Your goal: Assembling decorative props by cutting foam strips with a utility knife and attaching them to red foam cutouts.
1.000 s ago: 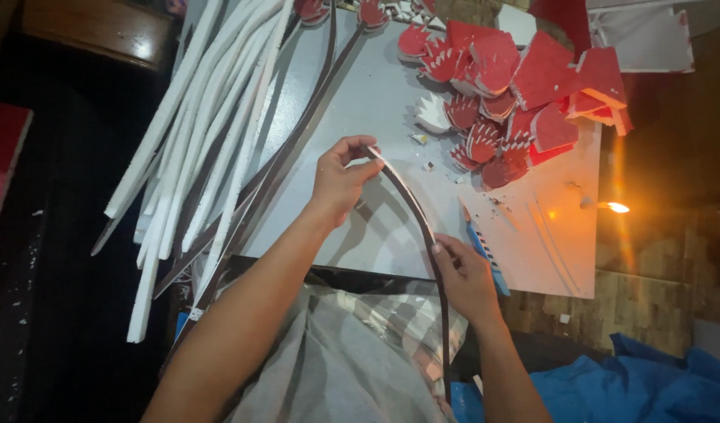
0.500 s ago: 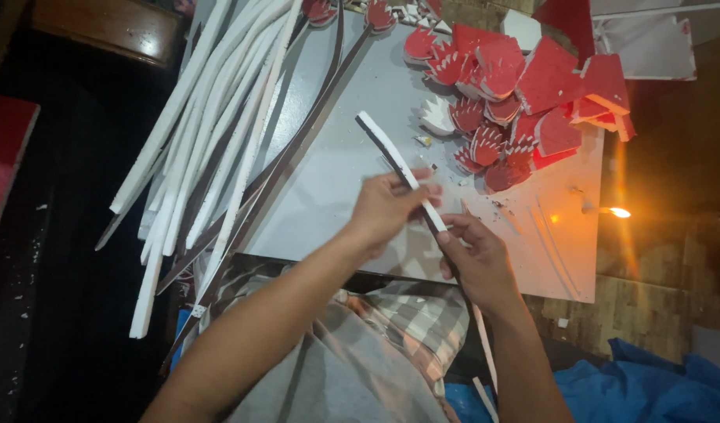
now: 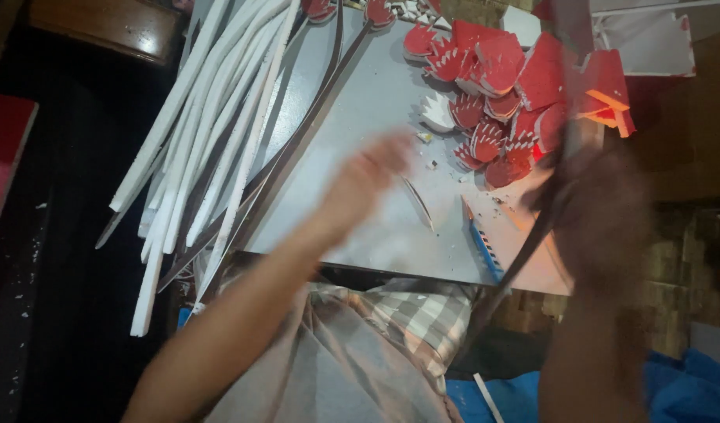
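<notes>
Motion blur hides both hands' finger states: left hand (image 3: 368,182) hovers mid-frame over the grey board (image 3: 360,102); right hand (image 3: 602,207) meets a long dark strip (image 3: 524,258) at right.

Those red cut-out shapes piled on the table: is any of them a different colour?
Yes, the white leaf-like cut-out at the left edge of the red pile. It shows white with a jagged edge, while the others show red.

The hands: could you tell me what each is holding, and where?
The right hand grips a long dark strip near its upper part; blur hides the exact hold. The left hand looks empty.
</notes>
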